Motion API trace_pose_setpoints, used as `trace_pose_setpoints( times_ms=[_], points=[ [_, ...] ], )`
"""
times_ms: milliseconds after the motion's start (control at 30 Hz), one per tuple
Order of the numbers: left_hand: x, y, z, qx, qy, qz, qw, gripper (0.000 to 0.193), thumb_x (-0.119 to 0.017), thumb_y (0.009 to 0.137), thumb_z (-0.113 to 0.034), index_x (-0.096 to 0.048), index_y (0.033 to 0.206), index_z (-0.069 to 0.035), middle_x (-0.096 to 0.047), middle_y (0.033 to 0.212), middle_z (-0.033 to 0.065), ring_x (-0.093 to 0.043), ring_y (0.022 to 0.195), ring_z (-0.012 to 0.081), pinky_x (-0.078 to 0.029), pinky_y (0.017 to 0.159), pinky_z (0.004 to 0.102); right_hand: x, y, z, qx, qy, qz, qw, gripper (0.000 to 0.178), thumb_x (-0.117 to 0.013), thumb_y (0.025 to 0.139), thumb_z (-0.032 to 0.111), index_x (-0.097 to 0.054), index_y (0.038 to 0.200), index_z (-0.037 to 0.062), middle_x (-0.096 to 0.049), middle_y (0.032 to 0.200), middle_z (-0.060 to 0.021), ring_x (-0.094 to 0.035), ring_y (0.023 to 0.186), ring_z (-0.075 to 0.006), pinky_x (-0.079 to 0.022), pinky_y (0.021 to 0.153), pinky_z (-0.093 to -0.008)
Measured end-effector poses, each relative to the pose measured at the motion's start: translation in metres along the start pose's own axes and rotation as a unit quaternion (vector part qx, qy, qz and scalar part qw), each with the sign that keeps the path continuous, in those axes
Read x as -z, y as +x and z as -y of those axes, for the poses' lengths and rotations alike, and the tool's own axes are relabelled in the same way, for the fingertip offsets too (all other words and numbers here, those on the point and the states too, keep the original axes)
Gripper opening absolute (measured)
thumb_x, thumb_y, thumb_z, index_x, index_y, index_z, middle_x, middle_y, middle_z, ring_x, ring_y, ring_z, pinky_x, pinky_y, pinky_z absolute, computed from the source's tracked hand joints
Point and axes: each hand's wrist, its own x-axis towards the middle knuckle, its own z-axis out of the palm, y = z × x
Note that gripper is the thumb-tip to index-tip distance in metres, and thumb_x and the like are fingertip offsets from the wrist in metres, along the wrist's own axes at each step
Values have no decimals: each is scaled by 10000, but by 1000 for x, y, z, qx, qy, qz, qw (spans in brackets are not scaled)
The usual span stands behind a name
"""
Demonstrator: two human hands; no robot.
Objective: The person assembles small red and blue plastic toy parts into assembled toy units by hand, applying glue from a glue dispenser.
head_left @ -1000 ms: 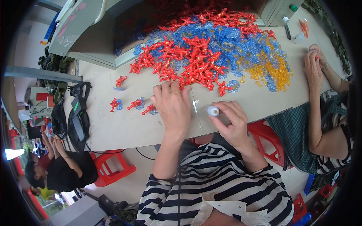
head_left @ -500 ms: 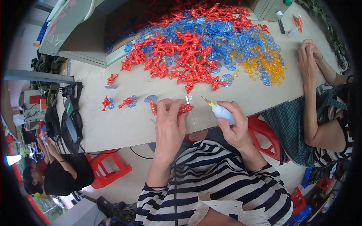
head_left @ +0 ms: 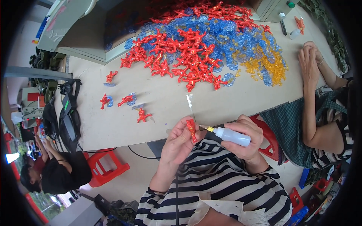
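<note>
Left hand (head_left: 180,141) grips a partly hidden red figure (head_left: 191,130); right hand (head_left: 244,136) clasps a glue bottle (head_left: 233,135).

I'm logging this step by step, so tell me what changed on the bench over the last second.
The left hand left the tabletop, took up a red figure and drew it back toward the body. The right hand turned the small squeeze bottle so its nozzle points at the figure. The heap of red, blue and yellow pieces stayed, as did the four red figures on the table.
</note>
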Motion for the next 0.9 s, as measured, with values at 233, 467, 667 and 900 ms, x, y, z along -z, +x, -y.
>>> trace_pose_setpoints(
  times_ms=[233, 467, 667, 900],
  points=[
    [-3, -3, 4, -8, -14, -20, 1000, 384, -591, 855, -120, -448, 1209, -72, -569, 1002, 113, -541, 807, 169, -428, 693, 262, -6, -2, 1, -2, -18, 1, 1000, 379, -781, 594, 73, -639, 935, -13, -622, 682, -91, -523, 530, -183, -406, 487, -262],
    [-1, -2, 5, -25, 18, -15, 999, 278, -587, 856, -101, -479, 1107, -51, -569, 1005, 118, -545, 789, 172, -451, 733, 279, -8, 0, 3, -11, -23, 5, 1000, 353, -781, 596, 74, -648, 910, -16, -631, 687, -97, -540, 537, -182, -416, 486, -262],
    [1, -2, 5, -22, 19, 13, 999, 249, -538, 881, -73, -490, 1125, -68, -574, 1039, 120, -543, 813, 166, -427, 761, 289, -1, -1, 4, -13, -18, 4, 1000, 341, -774, 592, 65, -652, 899, -18, -623, 668, -92, -531, 527, -179, -401, 468, -257],
    [-1, 0, 6, -28, 24, 36, 999, 242, -513, 893, -68, -492, 1134, -70, -557, 1059, 122, -522, 830, 161, -406, 786, 295, 0, 1, 6, -26, 18, 15, 999, 326, -768, 585, 48, -660, 884, -21, -614, 644, -93, -520, 511, -171, -391, 463, -251]
  ],
)
